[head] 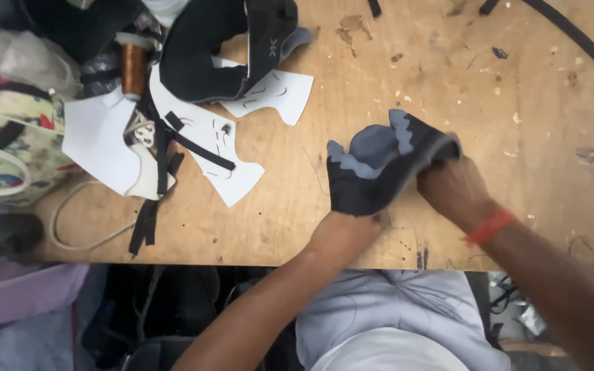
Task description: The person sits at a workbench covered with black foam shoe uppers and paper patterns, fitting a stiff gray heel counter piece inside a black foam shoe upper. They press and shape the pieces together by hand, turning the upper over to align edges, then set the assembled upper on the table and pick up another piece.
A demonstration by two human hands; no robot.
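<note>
A dark navy and grey fabric shoe upper rests on the wooden table near its front edge. My left hand reaches in under its lower end and is partly hidden by the fabric. My right hand, with a red band at the wrist, grips the upper's right edge. Both hands hold the same piece.
White paper pattern pieces and black straps lie at the left with a black shoe upper. A copper thread spool, a patterned bag and a white cord sit at the far left. A black strip lies at the top right.
</note>
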